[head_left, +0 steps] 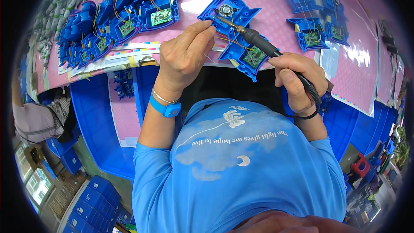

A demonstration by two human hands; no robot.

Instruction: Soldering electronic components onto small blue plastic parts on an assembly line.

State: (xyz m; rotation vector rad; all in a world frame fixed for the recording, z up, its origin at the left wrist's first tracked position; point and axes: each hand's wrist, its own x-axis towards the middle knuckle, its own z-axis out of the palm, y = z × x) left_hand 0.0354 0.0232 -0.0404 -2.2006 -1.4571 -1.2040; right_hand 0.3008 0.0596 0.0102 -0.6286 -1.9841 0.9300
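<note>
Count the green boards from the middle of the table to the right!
3: the middle board near the right hand, the next board rightward, and the last board farther right. More may be hidden.

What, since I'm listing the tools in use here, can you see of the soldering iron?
The soldering iron has a slim, darkened metal tip, a brass-toned collar and a dark grey, plastic-looking handle. A black cable leaves its rear and curves down. It slants, tip toward the picture's upper left, its rear held in the right grip. The tip shows over the blue shell, beside the round speaker; whether it touches the shell is unclear.
</note>
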